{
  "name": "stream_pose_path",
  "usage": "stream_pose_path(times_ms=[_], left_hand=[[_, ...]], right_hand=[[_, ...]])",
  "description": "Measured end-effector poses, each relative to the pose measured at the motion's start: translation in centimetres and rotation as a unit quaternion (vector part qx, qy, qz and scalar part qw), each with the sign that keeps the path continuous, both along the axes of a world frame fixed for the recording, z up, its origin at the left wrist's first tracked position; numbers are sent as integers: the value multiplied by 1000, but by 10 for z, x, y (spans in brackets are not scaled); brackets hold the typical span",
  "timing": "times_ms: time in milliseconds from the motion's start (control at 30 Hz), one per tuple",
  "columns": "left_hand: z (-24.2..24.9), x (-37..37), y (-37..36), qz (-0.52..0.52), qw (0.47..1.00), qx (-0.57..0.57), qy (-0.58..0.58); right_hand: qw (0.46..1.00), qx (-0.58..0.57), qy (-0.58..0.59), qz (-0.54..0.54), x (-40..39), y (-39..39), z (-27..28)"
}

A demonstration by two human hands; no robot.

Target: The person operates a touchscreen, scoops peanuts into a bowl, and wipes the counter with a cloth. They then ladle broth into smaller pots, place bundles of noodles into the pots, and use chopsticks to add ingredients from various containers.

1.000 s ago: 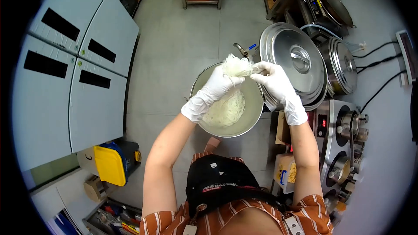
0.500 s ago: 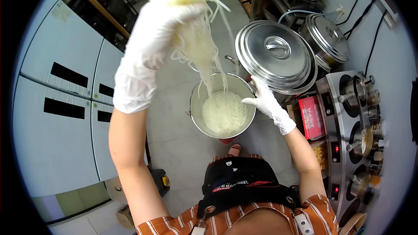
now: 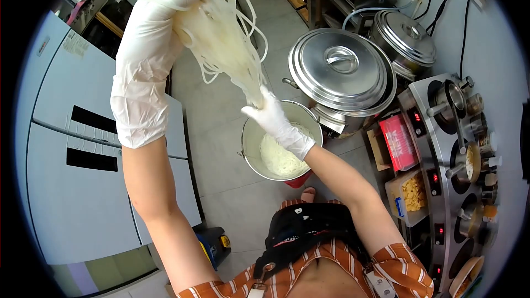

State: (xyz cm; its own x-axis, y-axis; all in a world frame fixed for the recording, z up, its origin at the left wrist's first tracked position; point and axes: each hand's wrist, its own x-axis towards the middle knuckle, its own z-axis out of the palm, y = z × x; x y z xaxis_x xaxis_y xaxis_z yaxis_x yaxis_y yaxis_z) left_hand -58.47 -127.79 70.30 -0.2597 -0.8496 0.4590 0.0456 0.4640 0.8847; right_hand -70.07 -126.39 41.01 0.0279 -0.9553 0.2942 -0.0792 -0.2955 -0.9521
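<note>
My left hand [image 3: 152, 25], in a white glove, is raised high at the upper left and closed around a large bunch of white rice noodles [image 3: 218, 44]. Long strands hang from it, some looping loosely to the right. The lower end of the bunch narrows into my right hand [image 3: 273, 121], also gloved, whose fingers close around the strands while the thumb sticks out to the left. Under that hand stands a round metal bucket [image 3: 247, 149] with more noodles [image 3: 279, 157] in its bottom. My right hand and wrist hide part of the bucket's inside.
A big lidded steel pot [image 3: 342, 72] stands right of the bucket, with a smaller lidded pot [image 3: 406, 38] behind it. A multi-burner cooker [image 3: 425, 149] with small pans runs along the right wall. Beneath are a red pack [image 3: 398, 142] and a food tub [image 3: 408, 198]. Pale cabinets [image 3: 83, 110] line the left.
My left hand has moved up and left, lifting the noodles off those in the bucket. My right hand has left the bucket's rim and taken hold of the hanging ends.
</note>
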Motion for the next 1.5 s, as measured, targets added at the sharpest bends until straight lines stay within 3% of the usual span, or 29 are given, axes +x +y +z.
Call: stream_pose_path(times_ms=[33, 100, 133, 167, 200, 233, 300, 467, 533, 600, 633, 667, 700, 800, 833, 867, 933, 1000, 1067, 1133, 1167, 1200, 1267, 1400, 1433, 1467, 1500], left_hand=[[0, 1, 1, -14, 1000, 11, 9], [-4, 8, -1, -24, 999, 23, 0], [-9, 10, -3, -33, 999, 33, -8], [-16, 4, -1, -11, 1000, 17, 23], [-22, 12, -4, -9, 999, 35, -25], [-32, 16, -8, -10, 998, 42, -41], [-47, 14, -7, -8, 996, 67, -63], [-108, 10, -3, 38, 971, 153, -180], [-131, 1, 2, 18, 969, 203, -143], [-149, -3, 0, -30, 970, 195, -138], [-154, -9, -1, -51, 970, 203, -120], [-153, -17, 2, -63, 969, 203, -125], [-149, -25, 5, -73, 970, 198, -118], [-128, -57, 23, -111, 971, 181, -107], [-118, -70, 31, -126, 972, 171, -101], [-109, -81, 39, -138, 970, 163, -117], [-82, -111, 61, -161, 959, 171, -160], [-58, -157, 102, -175, 962, 161, -135], [-35, -210, 146, -255, 945, 151, -136], [-27, -257, 180, -343, 926, 101, -119], [-21, -287, 199, -372, 915, 85, -128], [-49, -325, 166, -389, 907, 79, -138], [-46, -386, 187, -410, 902, 74, -110], [-39, -481, 206, -530, 843, 49, -73], [-15, -479, 185, -562, 824, 33, -60], [-8, -503, 191, -575, 816, 30, -48], [-3, -529, 181, -600, 794, 59, -70]], right_hand=[[1000, 1, -1, -1, -7, -3, -1], [974, 182, 52, 122, -33, -5, -4], [985, 123, 38, 112, -39, -8, -15], [976, 139, 113, 124, -53, -8, -7], [961, 153, 187, 136, -67, -9, 2], [961, 154, 186, 132, -76, -8, 5], [930, 57, 338, 129, -88, -6, 10], [938, 58, 316, 132, -94, 5, 47], [948, 40, 282, 141, -97, 7, 68], [961, -49, 220, 159, -101, 8, 94], [954, -19, 246, 169, -106, 6, 109], [946, 12, 270, 178, -111, 7, 125], [967, 147, 128, 164, -113, 13, 139], [961, 93, 218, 142, -140, 22, 168], [956, 18, 259, 138, -152, 25, 167], [983, 123, 80, 110, -162, 50, 190], [958, -71, 256, 104, -196, 87, 222], [969, -159, 101, 159, -243, 130, 220], [976, -141, 133, 93, -289, 217, 258], [959, -33, 271, -72, -324, 281, 291], [954, 36, 271, -120, -344, 324, 312], [947, 109, 261, -152, -373, 304, 290], [954, 60, 242, -166, -426, 327, 290], [965, 1, 205, -163, -502, 351, 292], [971, 32, 167, -169, -508, 321, 317], [970, 34, 170, -172, -525, 338, 324], [839, -102, 468, -258, -533, 370, 331]])
